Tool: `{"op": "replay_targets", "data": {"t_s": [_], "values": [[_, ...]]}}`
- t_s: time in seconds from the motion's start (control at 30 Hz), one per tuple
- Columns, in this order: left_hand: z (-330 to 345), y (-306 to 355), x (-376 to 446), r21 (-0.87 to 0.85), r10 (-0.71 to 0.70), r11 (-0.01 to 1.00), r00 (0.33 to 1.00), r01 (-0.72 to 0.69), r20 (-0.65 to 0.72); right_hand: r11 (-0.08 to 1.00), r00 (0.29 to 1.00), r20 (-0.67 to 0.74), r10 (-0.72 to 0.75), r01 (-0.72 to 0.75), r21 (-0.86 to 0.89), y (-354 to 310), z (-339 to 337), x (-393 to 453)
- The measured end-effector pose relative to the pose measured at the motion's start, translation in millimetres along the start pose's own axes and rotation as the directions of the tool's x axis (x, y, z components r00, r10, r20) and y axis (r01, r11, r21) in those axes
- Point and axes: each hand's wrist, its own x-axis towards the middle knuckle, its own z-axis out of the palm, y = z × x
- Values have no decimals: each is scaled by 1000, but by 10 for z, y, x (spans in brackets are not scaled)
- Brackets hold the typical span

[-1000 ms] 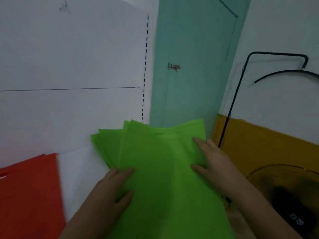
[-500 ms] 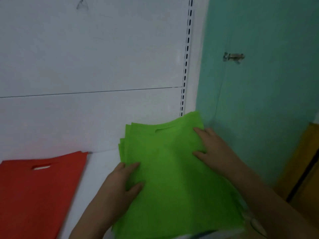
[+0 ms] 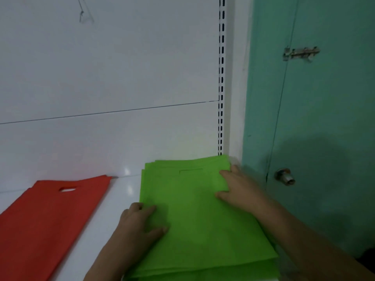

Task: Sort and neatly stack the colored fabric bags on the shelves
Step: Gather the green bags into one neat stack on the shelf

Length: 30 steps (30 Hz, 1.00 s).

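A stack of green fabric bags (image 3: 194, 216) lies flat on the white shelf (image 3: 121, 191), its top edge against the shelf's back right corner. My left hand (image 3: 142, 222) rests on the stack's left edge, thumb flat on top and fingertips bent over the side. My right hand (image 3: 237, 189) presses flat on the stack's upper right part, fingers straight. A stack of red fabric bags (image 3: 46, 220) with a cut-out handle lies flat to the left, apart from the green one.
A white back panel (image 3: 109, 78) rises behind the shelf, with a slotted upright (image 3: 221, 88) at its right end. Right of the shelf stands a teal door (image 3: 316, 118) with a latch (image 3: 300, 53) and a metal knob (image 3: 284, 176).
The green stack has slid back and right until it sits in the shelf's corner, both hands moving with it. The view has swung left, so the red bags show more.
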Motion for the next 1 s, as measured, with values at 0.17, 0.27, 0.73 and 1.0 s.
{"op": "replay_targets", "data": {"t_s": [0.17, 0.27, 0.73, 1.0], "values": [[18, 0, -25, -19, -82, 997, 988, 81, -133, 996, 999, -10, 43, -44, -76, 34, -46, -61], [-58, -117, -95, -202, -122, 978, 911, 44, -393, 998, 998, -68, 16, -19, -52, -3, -168, -244], [-892, -1366, -1751, -197, -170, 977, 856, 82, -488, 903, 895, -117, -430, 427, -51, -2329, 539, -822], [-1596, -2962, -3367, -265, -412, 910, 752, 318, -515, 738, 742, -45, -669, 670, 80, -4470, 1459, -1377]]}}
